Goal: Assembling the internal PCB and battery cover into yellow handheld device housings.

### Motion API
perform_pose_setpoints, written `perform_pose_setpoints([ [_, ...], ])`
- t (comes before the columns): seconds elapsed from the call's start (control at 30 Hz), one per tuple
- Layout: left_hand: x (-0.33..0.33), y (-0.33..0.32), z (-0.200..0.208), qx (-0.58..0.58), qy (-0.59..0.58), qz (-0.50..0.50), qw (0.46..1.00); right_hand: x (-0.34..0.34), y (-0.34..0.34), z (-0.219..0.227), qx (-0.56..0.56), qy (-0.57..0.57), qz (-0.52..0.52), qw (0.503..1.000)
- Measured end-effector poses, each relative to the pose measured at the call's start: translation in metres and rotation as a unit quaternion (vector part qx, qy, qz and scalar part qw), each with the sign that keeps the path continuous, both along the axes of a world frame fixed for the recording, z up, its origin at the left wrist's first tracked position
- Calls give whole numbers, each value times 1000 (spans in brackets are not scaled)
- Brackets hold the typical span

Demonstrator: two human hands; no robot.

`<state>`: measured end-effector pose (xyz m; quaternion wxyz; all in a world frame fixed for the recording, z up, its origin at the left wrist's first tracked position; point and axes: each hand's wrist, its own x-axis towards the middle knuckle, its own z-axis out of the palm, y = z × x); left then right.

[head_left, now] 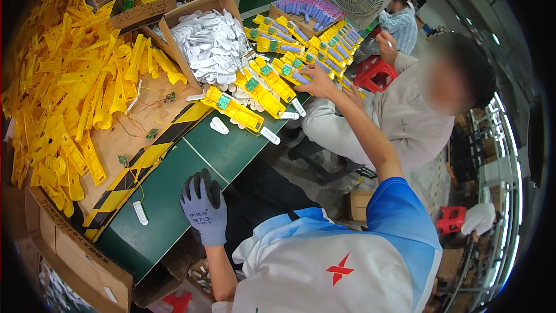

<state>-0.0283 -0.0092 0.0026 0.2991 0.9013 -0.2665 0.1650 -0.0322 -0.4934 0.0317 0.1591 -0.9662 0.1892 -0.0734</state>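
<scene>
Touching yellow casing (right fingers).

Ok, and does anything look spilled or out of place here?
One white piece lies loose on the green tabletop, away from the white heap in the cardboard box. Also mismatched: the left hand is gloved, the right hand bare.

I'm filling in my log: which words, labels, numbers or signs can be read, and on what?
Printed wording is not copied here.
Grey glove: dark lettering.
Small cardboard box, top left: dark print.
Cardboard box, lower left: dark print along its edge, blurred.
White-and-blue shirt: red crossed mark.
Pale top, right: small dark mark.
White stick: print too small to read.
</scene>
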Motion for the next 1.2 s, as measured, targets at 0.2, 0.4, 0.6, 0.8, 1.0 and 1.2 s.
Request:
perform_pose_setpoints([
  [0.2, 2, 3, 1, -6, 12, -14, 1000, -8, -9, -6, -1, -130, -30, 991],
  [0.4, 6, -5, 6, 44, 22, -33, 998, -57, 14, 29, 79, -189, -57, 977],
  [0.6, 11, 2, -22, 81, -78, -27, 993, -185, 108, 56, 72, -219, -165, 959],
  [0.8, 9, 1, -19, 159, -130, -24, 978, -400, 236, 58, 32, -226, -463, 857],
  [1.0, 3, -6, -6, 283, -215, -18, 935, -591, 360, 26, -29, -143, -730, 668],
  [1.2, 2, -13, -20, 247, -242, -16, 938, -644, 436, -57, 31, -10, -731, 681],
])
